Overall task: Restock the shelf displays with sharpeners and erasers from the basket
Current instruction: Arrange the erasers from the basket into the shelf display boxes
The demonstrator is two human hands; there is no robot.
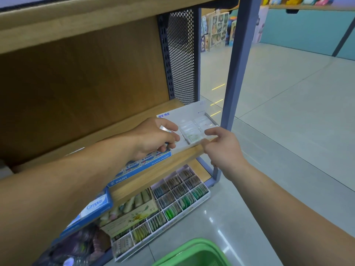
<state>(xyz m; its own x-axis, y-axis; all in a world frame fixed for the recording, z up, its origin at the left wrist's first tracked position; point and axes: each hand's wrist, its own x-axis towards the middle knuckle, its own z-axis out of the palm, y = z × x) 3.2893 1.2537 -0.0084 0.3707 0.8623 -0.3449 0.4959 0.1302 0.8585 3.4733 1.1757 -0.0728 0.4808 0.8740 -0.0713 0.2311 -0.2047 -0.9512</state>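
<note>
A white display box (194,112) of wrapped white erasers (192,129) stands at the right end of the wooden shelf (172,162). My left hand (153,139) grips a clear-wrapped eraser (165,129) just left of the box's rows. My right hand (222,148) pinches the box's front right corner, thumb under the front edge. A blue Pilot eraser box (142,166) sits beside it to the left, partly hidden by my left hand. The green basket (194,254) is on the floor at the bottom; its contents are out of view.
A grey metal post (238,64) rises right of the box, with a perforated panel (182,54) behind. On the shelf below lie a divided tray of coloured items (178,200), a tan box (132,214) and a blue Campus box (92,208). Tiled floor (288,112) spreads to the right.
</note>
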